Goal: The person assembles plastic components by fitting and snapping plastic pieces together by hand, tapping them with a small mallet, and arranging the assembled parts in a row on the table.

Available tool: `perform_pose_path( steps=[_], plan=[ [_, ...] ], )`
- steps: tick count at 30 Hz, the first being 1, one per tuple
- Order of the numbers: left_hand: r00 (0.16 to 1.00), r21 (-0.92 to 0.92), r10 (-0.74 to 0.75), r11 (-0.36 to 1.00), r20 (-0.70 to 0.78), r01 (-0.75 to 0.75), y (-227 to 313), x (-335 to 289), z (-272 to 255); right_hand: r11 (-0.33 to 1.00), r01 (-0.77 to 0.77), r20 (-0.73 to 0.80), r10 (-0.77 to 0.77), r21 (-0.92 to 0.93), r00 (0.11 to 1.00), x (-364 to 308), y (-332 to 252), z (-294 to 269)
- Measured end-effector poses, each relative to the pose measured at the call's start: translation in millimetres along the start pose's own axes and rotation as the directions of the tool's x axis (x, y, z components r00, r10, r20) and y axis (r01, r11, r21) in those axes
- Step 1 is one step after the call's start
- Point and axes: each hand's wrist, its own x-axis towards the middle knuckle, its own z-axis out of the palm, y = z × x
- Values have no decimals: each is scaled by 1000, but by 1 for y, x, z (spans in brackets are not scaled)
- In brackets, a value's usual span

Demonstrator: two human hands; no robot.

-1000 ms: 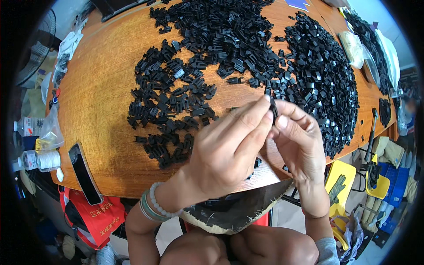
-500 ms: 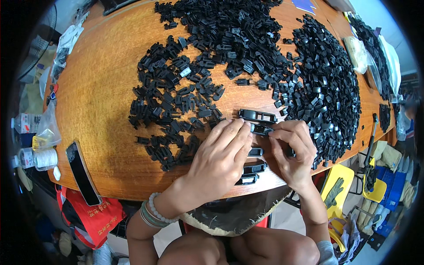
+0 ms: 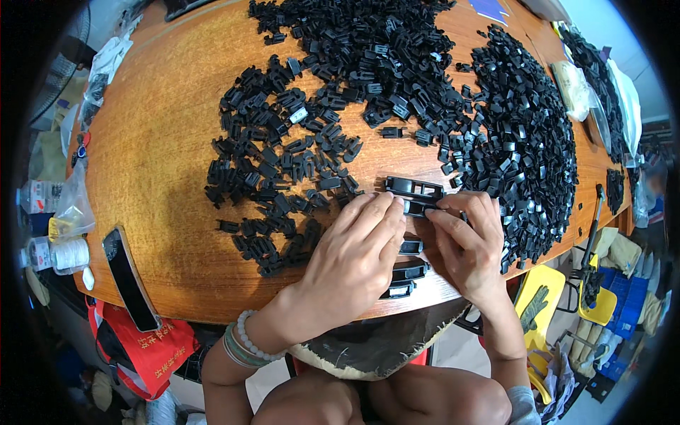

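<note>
Both my hands meet over a narrow black plastic frame piece (image 3: 416, 208) on the table near its front edge. My left hand (image 3: 354, 251) has its fingers closed together on the left end of this piece. My right hand (image 3: 471, 241) pinches the right end between thumb and fingers; whether a smaller part sits in that pinch is hidden. Just beyond lies a longer black frame with open slots (image 3: 414, 188), close to the fingertips. Between my wrists, more black frame pieces (image 3: 409, 270) lie in a column, partly covered by my left hand.
Loose black clips (image 3: 283, 152) spread left of centre, joining a dense heap (image 3: 382, 53) at the back. Another heap of small black parts (image 3: 524, 142) covers the right side. A phone (image 3: 132, 280) lies near the left front edge. A yellow stool (image 3: 542, 290) stands right, below the table.
My right fingers have shifted slightly and now cover more of the piece's right end. My left hand stays nearly where it was. The loose heaps look the same.
</note>
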Motion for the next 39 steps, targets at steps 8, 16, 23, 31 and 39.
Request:
perform_pose_path(
  steps=[8,16,23,31,39],
  plan=[
    [999,-25,19,999,-37,-20,-3,1,1,990,-99,-41,103,97,994,60,30,11],
    [998,-104,-25,994,-55,19,-1,-2,2,919,-222,-37,247,327,968,66,26,-5],
    [999,-30,-34,999,25,35,-2,0,5,761,-292,15,348,579,937,18,16,-2],
    [997,13,-54,999,56,53,-2,2,5,919,-139,-69,177,369,982,17,18,9],
    [996,22,-66,998,53,64,1,3,5,962,-64,-108,95,265,990,16,18,11]
  ],
)
